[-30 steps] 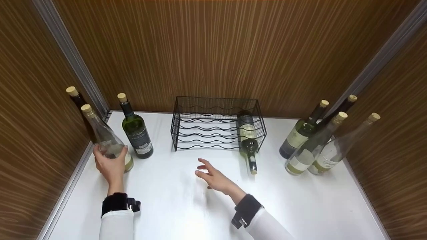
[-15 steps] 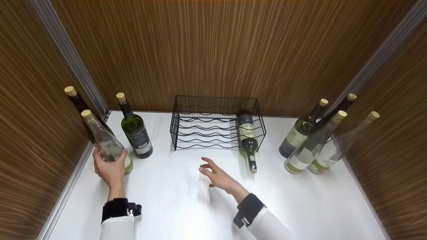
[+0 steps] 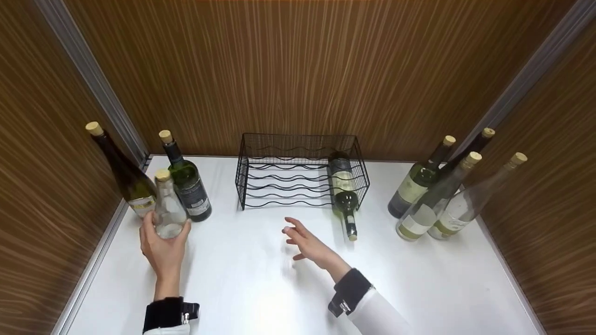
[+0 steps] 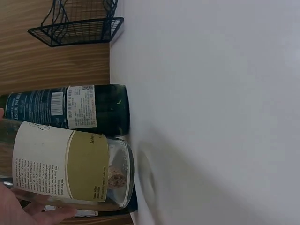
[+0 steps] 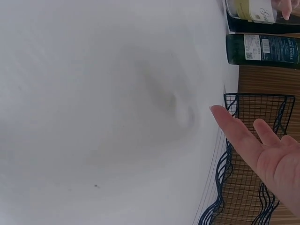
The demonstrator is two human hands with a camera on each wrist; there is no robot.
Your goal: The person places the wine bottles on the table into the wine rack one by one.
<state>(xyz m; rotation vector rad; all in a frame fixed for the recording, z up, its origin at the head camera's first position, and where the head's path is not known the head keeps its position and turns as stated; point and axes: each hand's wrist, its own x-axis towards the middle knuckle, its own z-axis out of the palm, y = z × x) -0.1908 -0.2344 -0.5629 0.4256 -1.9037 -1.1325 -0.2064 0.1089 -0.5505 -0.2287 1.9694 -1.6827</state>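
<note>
The biggest thing is the white table (image 3: 260, 284). A black wire rack (image 3: 288, 188) is set on it at the back, with a green bottle (image 3: 347, 200) laid inside. At the left, the brown bottle (image 3: 130, 179) and the dark green bottle (image 3: 188, 188) are stood upright. The clear bottle (image 3: 170, 209) is held close to both; it looks tipped, its bottom maybe lifted just off the table. It seems to be made of glass, so it is likely hard, smooth and easily cracked if bumped. Some weight is expected. The left grip (image 3: 164, 251) is wrapped round its low, wide part, a good place to be held. The right grip (image 3: 309, 246) is spread, with nothing held. Less slip may be felt on the paper label (image 4: 61, 161). The little cork (image 3: 163, 175) is best not pulled.
</note>
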